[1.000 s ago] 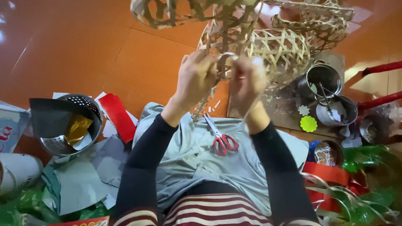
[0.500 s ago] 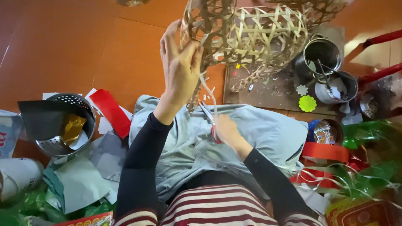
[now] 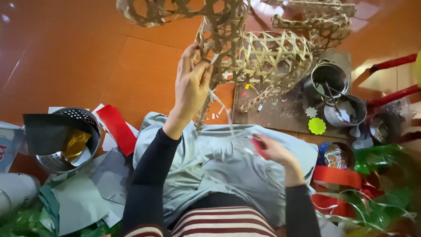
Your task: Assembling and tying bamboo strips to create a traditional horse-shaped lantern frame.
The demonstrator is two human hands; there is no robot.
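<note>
My left hand (image 3: 191,85) is raised and grips a strip of an open-weave bamboo frame (image 3: 221,44) held up in front of me. A second, rounder woven bamboo basket (image 3: 276,57) sits just behind it. My right hand (image 3: 274,151) is low on the grey-blue cloth (image 3: 210,171) over my lap, closed around red-handled scissors (image 3: 258,147), which are blurred. Thin pale strips trail from the frame down toward that hand.
A metal colander (image 3: 85,120) with a black sheet and gold foil stands at the left, beside red paper (image 3: 116,127) and grey sheets. Metal pots (image 3: 329,79) and a green flower cutout (image 3: 316,126) rest on a wooden board (image 3: 280,112). Green plastic (image 3: 381,160) is at the right.
My right hand left the bamboo frame, dropped to my lap and closed on the scissors, then shifted right. My left hand keeps holding the frame up.
</note>
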